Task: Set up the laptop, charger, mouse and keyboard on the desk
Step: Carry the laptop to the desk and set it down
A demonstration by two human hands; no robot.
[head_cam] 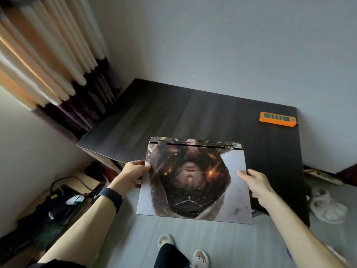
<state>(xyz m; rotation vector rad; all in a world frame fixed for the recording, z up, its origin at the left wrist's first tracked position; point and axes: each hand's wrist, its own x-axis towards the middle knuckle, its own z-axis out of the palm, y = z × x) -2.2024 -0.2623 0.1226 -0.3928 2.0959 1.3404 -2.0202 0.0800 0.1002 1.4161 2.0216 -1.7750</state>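
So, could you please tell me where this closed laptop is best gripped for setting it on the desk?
At mid-length on both side edges, one hand from each side, as the left hand and right hand hold the laptop now: it is broad, flat and closed, hinge at the far edge.

A closed laptop (195, 180) with a picture on its lid is held over the near edge of the dark desk (173, 117), hinges toward 12 o'clock. The left hand (133, 172) grips its 9 o'clock edge and the right hand (257, 182) its 3 o'clock edge, thumbs on the lid. An orange block (277, 119) lies on the desk at 2 o'clock, and curtains (48, 64) hang at 10 o'clock.
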